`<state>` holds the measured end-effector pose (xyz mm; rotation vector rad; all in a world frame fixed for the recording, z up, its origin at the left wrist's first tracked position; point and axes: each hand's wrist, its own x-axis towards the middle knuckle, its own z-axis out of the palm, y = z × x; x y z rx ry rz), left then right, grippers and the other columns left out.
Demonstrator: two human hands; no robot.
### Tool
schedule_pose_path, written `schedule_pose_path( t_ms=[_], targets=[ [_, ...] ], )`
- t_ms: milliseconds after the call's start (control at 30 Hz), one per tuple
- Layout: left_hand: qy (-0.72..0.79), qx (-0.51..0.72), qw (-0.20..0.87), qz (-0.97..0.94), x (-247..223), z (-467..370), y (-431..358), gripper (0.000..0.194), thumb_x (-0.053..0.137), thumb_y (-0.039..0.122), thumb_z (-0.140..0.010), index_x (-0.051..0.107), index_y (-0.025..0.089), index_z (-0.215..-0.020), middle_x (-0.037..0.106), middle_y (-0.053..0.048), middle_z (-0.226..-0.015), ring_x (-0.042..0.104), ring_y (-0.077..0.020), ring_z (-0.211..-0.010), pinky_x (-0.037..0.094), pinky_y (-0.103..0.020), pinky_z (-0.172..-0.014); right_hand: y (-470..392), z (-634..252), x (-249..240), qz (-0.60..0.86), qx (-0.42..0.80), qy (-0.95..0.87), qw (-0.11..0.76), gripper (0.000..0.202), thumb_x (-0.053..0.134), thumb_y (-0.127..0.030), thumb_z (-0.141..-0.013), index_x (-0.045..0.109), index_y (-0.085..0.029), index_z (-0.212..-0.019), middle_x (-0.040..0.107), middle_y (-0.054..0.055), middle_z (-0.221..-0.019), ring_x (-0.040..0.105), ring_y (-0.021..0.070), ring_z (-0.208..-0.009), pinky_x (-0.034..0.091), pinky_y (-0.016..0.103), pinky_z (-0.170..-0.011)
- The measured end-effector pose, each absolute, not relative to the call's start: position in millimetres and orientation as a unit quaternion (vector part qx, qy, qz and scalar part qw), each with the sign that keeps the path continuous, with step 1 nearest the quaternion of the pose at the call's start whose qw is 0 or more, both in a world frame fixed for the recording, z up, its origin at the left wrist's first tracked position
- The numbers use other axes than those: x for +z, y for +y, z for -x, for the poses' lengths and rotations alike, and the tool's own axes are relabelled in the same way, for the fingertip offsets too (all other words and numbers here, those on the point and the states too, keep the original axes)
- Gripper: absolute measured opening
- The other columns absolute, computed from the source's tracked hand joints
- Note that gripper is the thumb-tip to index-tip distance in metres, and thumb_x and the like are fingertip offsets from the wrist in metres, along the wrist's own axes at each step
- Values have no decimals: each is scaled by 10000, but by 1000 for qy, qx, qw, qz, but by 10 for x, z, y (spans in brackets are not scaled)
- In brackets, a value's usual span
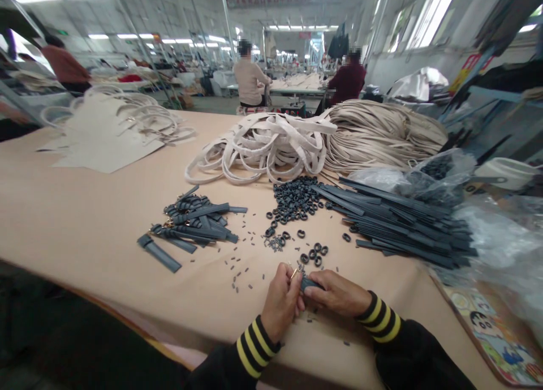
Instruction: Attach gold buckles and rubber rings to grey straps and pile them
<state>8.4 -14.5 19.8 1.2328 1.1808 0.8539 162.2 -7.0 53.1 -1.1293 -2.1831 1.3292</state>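
Note:
My left hand [282,294] is closed on a small gold-coloured metal buckle or clasp [294,274] at the end of a dark blue-grey strap [309,282]. Wrapped round the strap itself is my right hand [337,292], close beside the left. Fingers cover much of the piece, so its full shape is hidden. Just beyond my hands lie several loose dark loops [314,254], with a larger heap of loops [297,197] behind them. To the left is a pile of assembled dark straps with gold metal parts [195,217].
Long dark strips [403,220] lie on the right, near clear plastic bags [492,226]. Beige straps [271,146] and a bundle of beige cords [382,132] sit at the back. Beige panels [106,135] lie far left. A patterned tray [487,333] is at the right edge. Co-workers sit beyond.

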Motion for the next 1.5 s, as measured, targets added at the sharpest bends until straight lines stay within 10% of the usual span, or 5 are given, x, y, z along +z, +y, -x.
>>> schedule_pose_path(
  t_ms=[500,700,900,1300,1500],
  targets=[
    [348,248,717,-551,317,49,-26,228,477,365,-777,386,156,-770,556,26,-542,459,-39,-328,318,-108,-297,-149,-1735,538,404,467,-774,141,231,368,-245,-876,569,-156,-805,546,-32,-584,486,93,-511,389,183,-529],
    [396,282,691,-535,251,-24,-49,205,440,360,-789,386,163,-770,538,40,-522,453,-47,-311,275,-104,-267,71,-1828,611,530,209,-800,187,197,490,-115,-776,593,-175,-933,567,54,-920,534,156,-841,404,249,-765],
    [425,305,671,-525,270,-52,-56,169,413,332,-789,377,173,-748,511,59,-492,434,-51,-293,267,-113,-254,185,-1780,578,555,153,-812,96,130,500,-81,-744,594,-165,-781,554,44,-809,539,153,-753,415,254,-716],
    [467,367,601,-535,271,-101,-112,180,387,339,-816,398,177,-738,445,87,-476,356,-27,-272,261,-122,-284,-409,-1664,840,616,91,-666,410,143,501,-267,-803,579,-171,-875,601,63,-855,569,168,-730,468,279,-675],
    [462,396,582,-540,264,-98,-111,194,389,357,-821,399,178,-748,429,91,-465,372,-41,-291,295,-141,-319,-427,-1520,539,622,339,-580,402,182,545,-329,-769,590,-169,-845,636,40,-740,609,167,-606,503,272,-581]
  ],
)
